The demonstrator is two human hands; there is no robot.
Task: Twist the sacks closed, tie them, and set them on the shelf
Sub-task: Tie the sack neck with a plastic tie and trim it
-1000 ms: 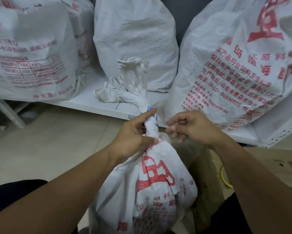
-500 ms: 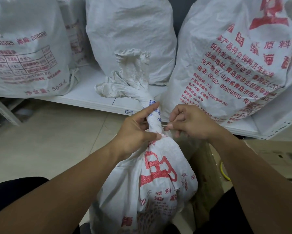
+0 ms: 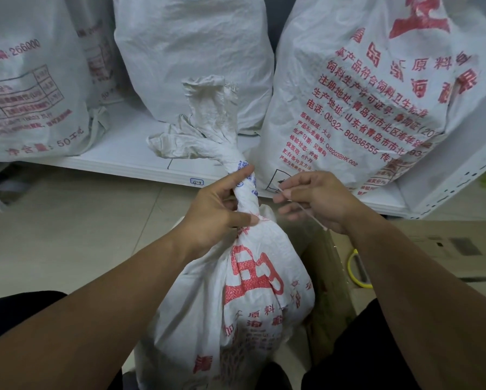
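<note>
A white woven sack [image 3: 236,305] with red print stands on the floor between my knees. Its neck [image 3: 244,190] is twisted into a tight rope, and the loose mouth flares out above. My left hand [image 3: 216,209] grips the twisted neck, thumb across the base and forefinger laid along it. My right hand [image 3: 317,198] is just right of the neck and pinches a thin pale string [image 3: 306,212] that runs down across the palm. The white shelf [image 3: 140,161] lies directly behind the sack.
Three filled sacks stand on the shelf: one at the left [image 3: 28,80], a plain one in the middle [image 3: 196,52], a large printed one at the right [image 3: 376,94]. A cardboard box [image 3: 447,249] and a yellow ring [image 3: 357,268] lie on the floor at right.
My right hand has drawn a little to the right, away from the neck, with the string now plainly between its fingers. The left hand keeps its grip on the twist.
</note>
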